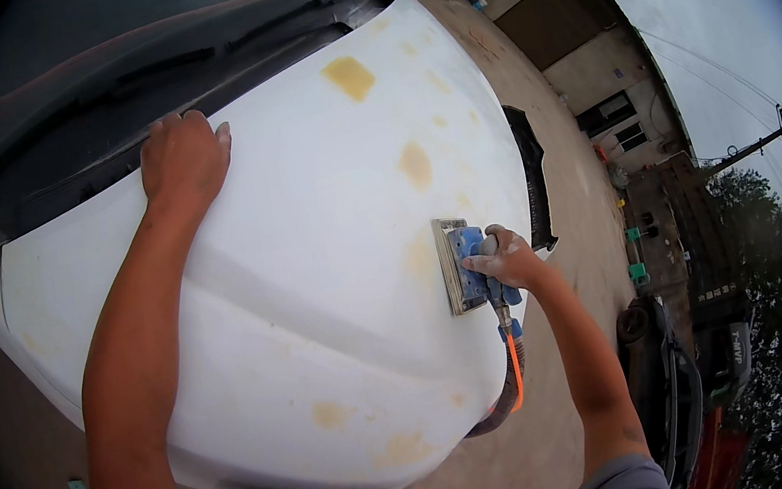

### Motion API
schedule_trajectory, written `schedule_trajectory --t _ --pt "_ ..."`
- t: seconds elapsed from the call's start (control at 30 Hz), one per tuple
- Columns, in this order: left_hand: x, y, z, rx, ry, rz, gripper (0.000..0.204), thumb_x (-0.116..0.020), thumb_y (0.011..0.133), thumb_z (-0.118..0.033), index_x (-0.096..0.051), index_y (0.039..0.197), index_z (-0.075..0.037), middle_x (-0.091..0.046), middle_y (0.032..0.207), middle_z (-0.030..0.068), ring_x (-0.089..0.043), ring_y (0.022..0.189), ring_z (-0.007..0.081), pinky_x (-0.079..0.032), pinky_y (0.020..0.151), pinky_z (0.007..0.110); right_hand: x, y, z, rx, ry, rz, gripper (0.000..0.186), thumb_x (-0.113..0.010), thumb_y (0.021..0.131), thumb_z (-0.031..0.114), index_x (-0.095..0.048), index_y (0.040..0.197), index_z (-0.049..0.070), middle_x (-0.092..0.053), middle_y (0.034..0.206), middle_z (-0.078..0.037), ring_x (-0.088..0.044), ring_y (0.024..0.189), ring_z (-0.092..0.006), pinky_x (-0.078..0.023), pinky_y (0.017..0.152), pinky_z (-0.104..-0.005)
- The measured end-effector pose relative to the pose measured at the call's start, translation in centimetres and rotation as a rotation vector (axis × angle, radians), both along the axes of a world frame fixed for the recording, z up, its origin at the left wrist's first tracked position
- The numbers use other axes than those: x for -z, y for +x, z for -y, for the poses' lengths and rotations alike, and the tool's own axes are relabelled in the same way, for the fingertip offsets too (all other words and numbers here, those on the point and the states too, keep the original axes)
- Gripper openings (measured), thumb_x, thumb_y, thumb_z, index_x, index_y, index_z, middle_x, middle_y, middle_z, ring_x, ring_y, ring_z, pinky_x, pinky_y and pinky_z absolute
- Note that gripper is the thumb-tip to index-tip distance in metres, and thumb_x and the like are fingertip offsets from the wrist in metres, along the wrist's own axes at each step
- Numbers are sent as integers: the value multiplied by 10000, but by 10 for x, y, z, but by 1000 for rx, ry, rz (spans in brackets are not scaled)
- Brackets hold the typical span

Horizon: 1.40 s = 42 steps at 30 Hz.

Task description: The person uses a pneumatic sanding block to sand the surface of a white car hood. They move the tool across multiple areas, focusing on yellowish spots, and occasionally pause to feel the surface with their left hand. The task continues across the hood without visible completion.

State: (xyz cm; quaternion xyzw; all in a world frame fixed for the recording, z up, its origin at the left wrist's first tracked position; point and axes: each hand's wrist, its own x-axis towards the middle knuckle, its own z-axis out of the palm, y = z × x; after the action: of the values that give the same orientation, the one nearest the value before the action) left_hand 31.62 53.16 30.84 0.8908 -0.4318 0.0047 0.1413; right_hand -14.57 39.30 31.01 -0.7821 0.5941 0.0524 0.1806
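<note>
A white car hood (308, 227) with several yellowish filler patches (349, 79) spreads out in front of me. My right hand (506, 258) grips a blue air sander (469, 251), whose flat rectangular pad rests on the hood toward its right side. From the sander's lower end hang an orange hose (516, 372) and a dark ribbed hose (507, 409). My left hand (184, 159) leans on the hood's edge beside the windshield; its fingers curl over that edge, and their tips are hidden.
The dark windshield (120, 52) with its wipers lies at the upper left. Concrete ground (542, 171) surrounds the car. On the right are a low building (572, 35), a parked dark car (665, 386), a tree (764, 239) and a utility pole (751, 148).
</note>
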Motion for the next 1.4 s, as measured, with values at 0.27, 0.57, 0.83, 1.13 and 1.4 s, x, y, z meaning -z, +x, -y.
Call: schedule_trajectory --t 0.27,0.57,0.83,1.13,1.4 --pt "-6 -3 -1 -31 1 19 455 -603 1069 -396 -724 1191 24 -710 1225 222 -678 1166 331 -572 986 448 -7 13 29 97 25 111 864 -875 770 500 -598 1299 -124 -731 1054 -215 -718 995 -271 -570 900 -370" --pt "1 -2 1 -28 -12 30 424 -604 1072 -388 -754 1113 6 -719 1180 198 -680 1144 312 -592 946 418 11 -9 17 89 -33 145 913 -890 754 520 -588 1295 -149 -720 1098 -207 -699 1001 -270 -557 912 -372" --pt "-2 -2 -1 -18 -5 3 445 -605 1068 -395 -732 1168 19 -709 1218 226 -677 1148 343 -572 978 458 11 -17 21 90 -18 84 928 -882 766 503 -565 1332 -161 -712 1144 -255 -696 1073 -311 -543 968 -376" --pt "5 -1 0 -30 -53 87 416 -612 1071 -380 -754 1086 11 -725 1129 188 -692 1098 300 -594 930 419 7 -20 35 180 25 128 954 -901 759 511 -559 1368 -138 -732 1062 -195 -705 1028 -261 -548 931 -377" --pt "4 0 1 -17 2 0 451 -597 1074 -398 -729 1184 19 -716 1208 218 -686 1133 334 -578 973 454 11 -11 -5 1 -22 64 944 -876 777 507 -550 1371 -150 -719 1129 -260 -713 1052 -307 -563 932 -372"
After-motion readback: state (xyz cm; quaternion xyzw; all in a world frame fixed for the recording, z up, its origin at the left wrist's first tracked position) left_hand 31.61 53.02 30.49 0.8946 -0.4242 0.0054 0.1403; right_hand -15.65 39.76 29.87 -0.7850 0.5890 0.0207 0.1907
